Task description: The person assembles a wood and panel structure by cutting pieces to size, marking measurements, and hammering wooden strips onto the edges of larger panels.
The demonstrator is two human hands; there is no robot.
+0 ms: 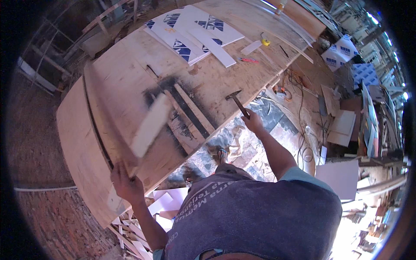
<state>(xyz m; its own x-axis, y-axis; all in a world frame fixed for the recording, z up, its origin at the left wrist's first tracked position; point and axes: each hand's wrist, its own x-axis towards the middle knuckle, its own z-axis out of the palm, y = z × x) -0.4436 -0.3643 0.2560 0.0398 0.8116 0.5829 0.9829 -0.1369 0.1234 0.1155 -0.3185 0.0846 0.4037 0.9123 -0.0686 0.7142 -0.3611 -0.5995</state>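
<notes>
My left hand [126,182], at the table's left front edge, is closed around the lower end of a long, thin wooden board [105,119]. The board slants away toward the far left and is smeared by motion. Beside it, a short pale wooden piece [151,125] is also blurred; whether it is joined to the board I cannot tell. My right hand [253,121] grips a hammer [238,104] by the end of its handle, with the hammer head over the front edge of the wooden table [208,82].
White and blue printed sheets [173,30] lie at the table's far side. A yellow tape measure [265,42] and a red pen-like tool [248,60] are to their right. Black-stained wooden strips [190,110] lie mid-table. Offcuts [138,245] are piled below left; cables [300,108] trail at right.
</notes>
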